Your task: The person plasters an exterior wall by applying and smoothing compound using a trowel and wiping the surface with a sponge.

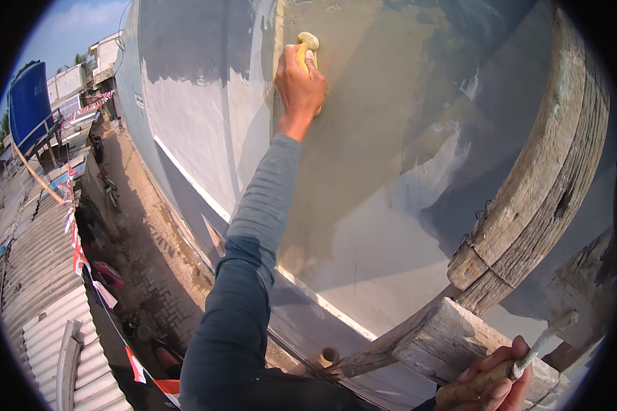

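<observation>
My left hand [300,88] is wrapped round the yellow handle of a plastering float [308,42], at the upper middle. The float lies against a wall [363,157] covered with grey, damp-looking plaster, beside a pale vertical strip. Its face is mostly hidden by my hand. Down at the lower right, my right hand [497,387] grips the wooden handle of a trowel [474,385]. A bent metal shank rises from that handle toward a dull, crusted blade at the dim right rim. My left arm, in a dark grey sleeve, stretches up across the middle.
Weathered timbers [528,178], tied with wire, curve along the right; a wooden block [452,339] crosses below them. Far below left run a paved alley [151,253] and corrugated roofs [55,294] with red-and-white bunting. A blue water tank [29,106] stands beyond.
</observation>
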The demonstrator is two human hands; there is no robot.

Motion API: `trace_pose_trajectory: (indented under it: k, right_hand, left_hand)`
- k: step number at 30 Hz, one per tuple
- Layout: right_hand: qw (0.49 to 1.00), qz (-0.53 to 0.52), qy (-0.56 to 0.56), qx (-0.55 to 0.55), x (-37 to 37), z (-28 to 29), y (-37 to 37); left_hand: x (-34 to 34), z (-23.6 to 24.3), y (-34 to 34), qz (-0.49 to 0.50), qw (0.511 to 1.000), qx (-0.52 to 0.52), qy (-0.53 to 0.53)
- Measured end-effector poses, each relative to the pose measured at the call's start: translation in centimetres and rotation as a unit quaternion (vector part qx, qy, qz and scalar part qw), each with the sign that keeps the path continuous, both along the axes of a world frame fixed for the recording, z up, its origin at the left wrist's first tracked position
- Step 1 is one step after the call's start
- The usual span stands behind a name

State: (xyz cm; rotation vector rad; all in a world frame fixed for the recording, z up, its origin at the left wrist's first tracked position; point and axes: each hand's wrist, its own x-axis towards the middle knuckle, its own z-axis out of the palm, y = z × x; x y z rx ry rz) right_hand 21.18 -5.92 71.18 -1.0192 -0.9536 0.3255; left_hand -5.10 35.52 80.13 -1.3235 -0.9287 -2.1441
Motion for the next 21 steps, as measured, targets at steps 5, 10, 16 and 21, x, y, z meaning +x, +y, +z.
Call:
trace_pose_trajectory:
  k: [5,10,16,21]
  right_hand:
    - [0.993,-0.08,-0.058,0.068,-1.5,-0.9,0.5]
    - [0.933,-0.023,-0.302,0.192,0.1,-0.5,1.5]
    - [0.982,-0.063,-0.093,0.149,-1.0,-1.3,1.4]
    - [0.991,-0.031,-0.128,0.02,1.8,-2.6,0.0]
  left_hand:
    - [2.3,-14.6,-1.0,-0.027,0.985,-0.094,-0.145]
    - [4.1,-12.8,-2.4,-0.105,0.983,-0.069,-0.131]
    - [13.7,4.2,-7.2,-0.165,0.963,0.129,0.17]
    - [14.6,0.3,-7.6,-0.191,0.912,0.155,0.327]
